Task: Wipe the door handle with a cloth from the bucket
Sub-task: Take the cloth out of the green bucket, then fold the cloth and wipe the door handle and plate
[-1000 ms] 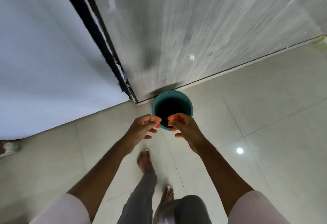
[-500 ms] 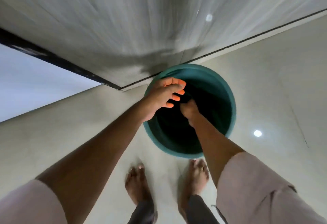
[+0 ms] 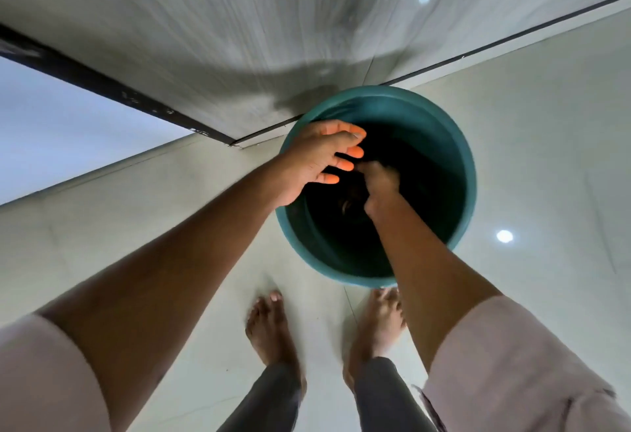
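A teal bucket [image 3: 457, 144] stands on the floor against the foot of the pale grey door [image 3: 239, 38]. Its inside is dark and I cannot make out a cloth there. My left hand [image 3: 317, 158] hovers over the bucket's left rim with its fingers spread and nothing in it. My right hand [image 3: 380, 185] is reached down inside the bucket, fingers curled; what they close on is lost in the dark. The door handle is out of view.
My two bare feet [image 3: 273, 329] stand on pale floor tiles right in front of the bucket. A black door frame edge [image 3: 112, 88] runs diagonally at left, with a white wall [image 3: 51, 131] beside it.
I have bent down and closed in on the bucket. My right hand went from above the rim to deep inside it, and my left hand moved over the left rim.
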